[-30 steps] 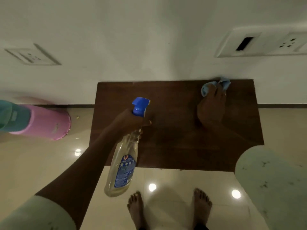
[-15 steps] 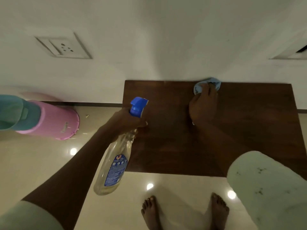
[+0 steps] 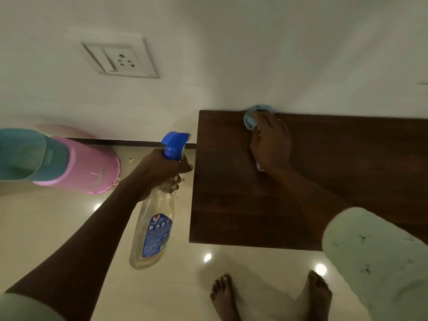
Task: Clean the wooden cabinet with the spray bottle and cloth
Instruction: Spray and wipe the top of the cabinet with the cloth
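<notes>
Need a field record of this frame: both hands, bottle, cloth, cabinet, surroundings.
left hand: grips bottle at the neck, over the floor left of the cabinet
right hand: presses cloth on the cabinet top
cloth: blue, at the back edge by the wall
cabinet: dark wood, against the wall
surroundings: pink bin on the floor, socket on the wall, bare feet

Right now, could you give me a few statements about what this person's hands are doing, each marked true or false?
1. The right hand presses the cloth on the cabinet, by the wall. True.
2. The cloth is red. False: it is blue.
3. The left hand grips the spray bottle. True.
4. The spray bottle stands on the cabinet. False: it is held in the air beside the cabinet, above the floor.
</notes>
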`<state>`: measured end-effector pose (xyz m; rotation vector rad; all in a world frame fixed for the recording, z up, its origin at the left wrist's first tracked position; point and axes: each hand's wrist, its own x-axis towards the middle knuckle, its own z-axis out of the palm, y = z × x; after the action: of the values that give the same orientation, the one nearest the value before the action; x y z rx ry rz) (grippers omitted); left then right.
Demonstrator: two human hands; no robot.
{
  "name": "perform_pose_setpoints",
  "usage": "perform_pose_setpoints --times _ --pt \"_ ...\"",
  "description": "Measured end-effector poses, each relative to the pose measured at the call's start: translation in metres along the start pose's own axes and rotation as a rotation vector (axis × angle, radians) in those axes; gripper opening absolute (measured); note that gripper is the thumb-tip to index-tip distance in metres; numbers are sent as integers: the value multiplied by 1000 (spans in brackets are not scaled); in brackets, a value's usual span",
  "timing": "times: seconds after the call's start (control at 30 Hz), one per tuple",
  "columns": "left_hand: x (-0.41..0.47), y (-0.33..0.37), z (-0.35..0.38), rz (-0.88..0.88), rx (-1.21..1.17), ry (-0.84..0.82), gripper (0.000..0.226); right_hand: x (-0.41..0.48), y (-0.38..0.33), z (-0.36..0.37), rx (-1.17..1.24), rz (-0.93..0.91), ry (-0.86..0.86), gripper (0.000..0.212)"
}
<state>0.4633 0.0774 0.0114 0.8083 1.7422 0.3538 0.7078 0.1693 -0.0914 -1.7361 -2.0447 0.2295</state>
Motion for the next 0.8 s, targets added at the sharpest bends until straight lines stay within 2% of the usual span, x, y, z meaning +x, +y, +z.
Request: perform_pose_setpoints --times 0.1,0.17,0.3,0.37,0.43,0.53,0.6,0.7,0.73,0.8 --pt "-2 -11 -10 26 -60 24 28 -4 -12 6 38 172 93 39" --pt "-3 -18 -15 55 -85 44 22 -5 -43 25 47 216 80 42" --pt "-1 -32 -9 50 -75 20 21 -42 -99 53 80 -167 -128 45" --pt "-4 -37 -1 38 -53 18 22 -90 -111 46 147 -208 -201 52" --pt "-10 -41 7 31 -41 12 21 -135 -113 34 207 -245 -227 49" --pt "-22 -47 17 28 -44 2 21 -159 -87 13 131 -394 -287 49" --pt "-29 -53 17 11 -72 11 26 -150 -61 -1 -23 -340 -300 46" --pt "-41 -69 15 9 -107 20 35 -153 -62 -14 -33 -1 -187 47" --pt "-46 -73 17 7 -102 22 37 -161 -75 -15 1 20 -164 49" --pt "-59 -82 25 -10 -106 49 37 -186 -103 -8 132 -112 -191 49"
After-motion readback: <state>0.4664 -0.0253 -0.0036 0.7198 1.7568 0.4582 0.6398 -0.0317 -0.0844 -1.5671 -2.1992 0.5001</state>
